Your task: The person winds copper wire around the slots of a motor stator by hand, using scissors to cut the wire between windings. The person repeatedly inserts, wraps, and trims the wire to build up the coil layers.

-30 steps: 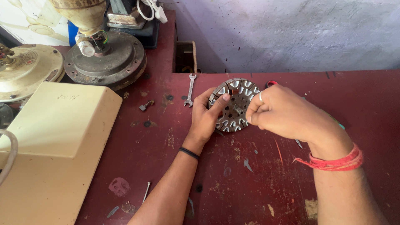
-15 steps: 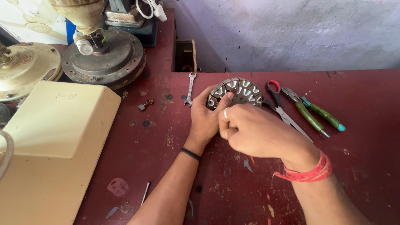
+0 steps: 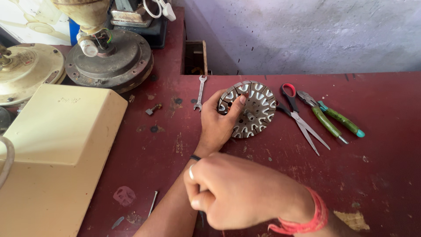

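A scuffed dark red table (image 3: 372, 175) fills most of the frame, its paint chipped and stained. A smooth cream plastic box (image 3: 57, 145) with slanted sides sits at the left edge. In the upper left stands a round, rusty metal motor housing (image 3: 109, 59), dull and grimy. Low in the frame, the right hand (image 3: 239, 191) is curled into a loose fist near the left forearm; whether it holds anything cannot be told. Just above centre, the left hand (image 3: 219, 125) rests on a round metal disc (image 3: 249, 109) with shiny wedge-shaped slots, its thumb pressed on the disc's face and fingers around its left rim. To the disc's right lie red-handled scissors (image 3: 298, 116) and green-handled pliers (image 3: 331, 116). A small steel wrench (image 3: 201, 92) lies just left of it.
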